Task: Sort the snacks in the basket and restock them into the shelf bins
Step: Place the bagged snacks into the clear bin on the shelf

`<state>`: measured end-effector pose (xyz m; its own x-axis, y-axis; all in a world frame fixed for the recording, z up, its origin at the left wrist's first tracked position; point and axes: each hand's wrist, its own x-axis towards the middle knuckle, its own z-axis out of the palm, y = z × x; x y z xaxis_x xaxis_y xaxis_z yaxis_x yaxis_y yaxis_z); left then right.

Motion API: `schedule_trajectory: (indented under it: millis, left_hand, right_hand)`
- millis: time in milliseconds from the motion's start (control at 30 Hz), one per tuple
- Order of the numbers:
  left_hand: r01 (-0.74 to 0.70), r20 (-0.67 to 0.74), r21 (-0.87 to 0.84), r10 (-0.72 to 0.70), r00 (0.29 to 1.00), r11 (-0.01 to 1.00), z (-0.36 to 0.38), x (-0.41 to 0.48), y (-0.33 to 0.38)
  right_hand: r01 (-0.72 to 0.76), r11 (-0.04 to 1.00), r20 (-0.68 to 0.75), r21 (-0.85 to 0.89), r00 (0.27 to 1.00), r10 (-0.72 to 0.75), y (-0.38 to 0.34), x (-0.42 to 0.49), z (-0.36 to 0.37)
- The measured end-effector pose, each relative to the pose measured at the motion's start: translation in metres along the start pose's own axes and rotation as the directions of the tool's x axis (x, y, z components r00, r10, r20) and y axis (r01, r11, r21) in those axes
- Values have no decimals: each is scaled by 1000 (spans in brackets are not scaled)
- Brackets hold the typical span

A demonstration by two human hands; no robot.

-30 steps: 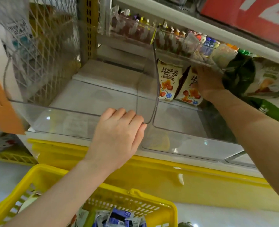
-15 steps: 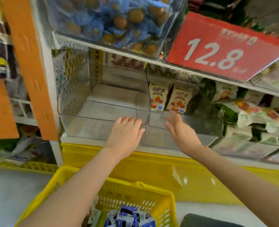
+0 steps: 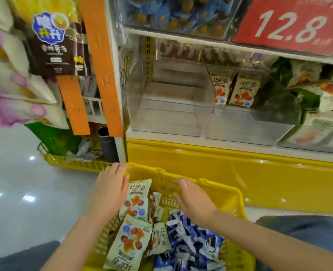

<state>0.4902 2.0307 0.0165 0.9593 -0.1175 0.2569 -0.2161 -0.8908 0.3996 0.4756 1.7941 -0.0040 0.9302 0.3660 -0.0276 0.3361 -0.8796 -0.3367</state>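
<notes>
I see basket (image 3: pixel 216 189) cut off at bottom edge, near rim hidden; blue packets (image 3: pixel 191 243) blurred, print unreadable. Left hand (image 3: pixel 110 189) fingers spread, holding nothing, touching top of pale snack bag (image 3: pixel 137 200) at basket's left wall. Right hand (image 3: pixel 196 200) flat and loose, grasping nothing, above snacks. Clear left bin (image 3: pixel 167 122) bare; right bin (image 3: pixel 245 130) has two bags (image 3: pixel 232 90) at back, front free

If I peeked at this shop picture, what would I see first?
The big red price sign reading 12.8, at the top right. Below it sits a clear bin, empty. At the bottom, the left hand and right hand hover over a yellow basket of snack packs.
</notes>
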Motion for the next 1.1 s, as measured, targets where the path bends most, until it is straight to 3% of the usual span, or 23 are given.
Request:
schedule_trajectory:
  millis: [67, 133, 167, 233, 300, 333, 467, 600, 667, 733, 800, 833, 867, 933, 1000, 1100]
  left_hand:
    - [144, 37, -5, -144, 989, 989, 11, -27, -31]
    - [256, 128, 109, -269, 955, 961, 25, -50, -60]
    - [297, 201, 190, -333, 921, 936, 31, -60, -74]
    - [338, 342, 274, -420, 841, 900, 43, -75, -95]
    - [413, 446, 100, -412, 795, 905, 54, -86, -107]
    - [464, 460, -13, -407, 789, 885, 58, -91, -107]
    - [535, 362, -203, -444, 819, 820, 70, -98, -101]
    - [568, 374, -206, -473, 798, 797, 67, -99, -93]
    - [566, 406, -94, -488, 773, 819, 63, -96, -90]
    - [491, 327, 63, -482, 813, 869, 58, -90, -83]
    - [445, 243, -155, -402, 883, 882, 45, -82, -66]
    - [438, 262, -372, -360, 895, 819, 37, -79, -54]
    - [460, 337, -578, -316, 887, 674, 26, -76, -42]
    - [550, 502, -763, -225, 835, 339, 13, -72, -24]
    - [570, 538, -785, -189, 822, 242, 15, -71, -23]
    - [593, 551, -773, -225, 804, 226, 14, -69, -29]
  right_hand:
    - [-85, 991, 145, 102, 987, 70, -16, 8, 31]
    - [-210, 946, 303, 248, 944, 130, -30, 14, 59]
    - [-291, 885, 384, 362, 912, 143, -37, 15, 73]
    - [-507, 663, 558, 551, 815, 159, -51, 11, 98]
    - [-674, 446, 656, 589, 721, 223, -62, 2, 117]
    - [-700, 386, 650, 601, 709, 274, -63, -1, 125]
    - [-698, 301, 614, 650, 715, 334, -64, -10, 136]
    - [-643, 332, 572, 690, 765, 296, -65, -19, 130]
    - [-600, 331, 540, 728, 800, 262, -63, -16, 116]
    - [-532, 359, 477, 767, 847, 236, -59, -5, 93]
    - [-439, 478, 365, 761, 898, 244, -56, 13, 67]
    - [-387, 555, 301, 736, 922, 244, -55, 23, 55]
    - [-341, 624, 247, 703, 940, 235, -56, 32, 44]
    - [-272, 722, 201, 637, 962, 185, -60, 46, 28]
    - [-209, 797, 225, 567, 970, 95, -64, 56, 17]
    - [-163, 794, 303, 585, 953, -27, -66, 66, 9]
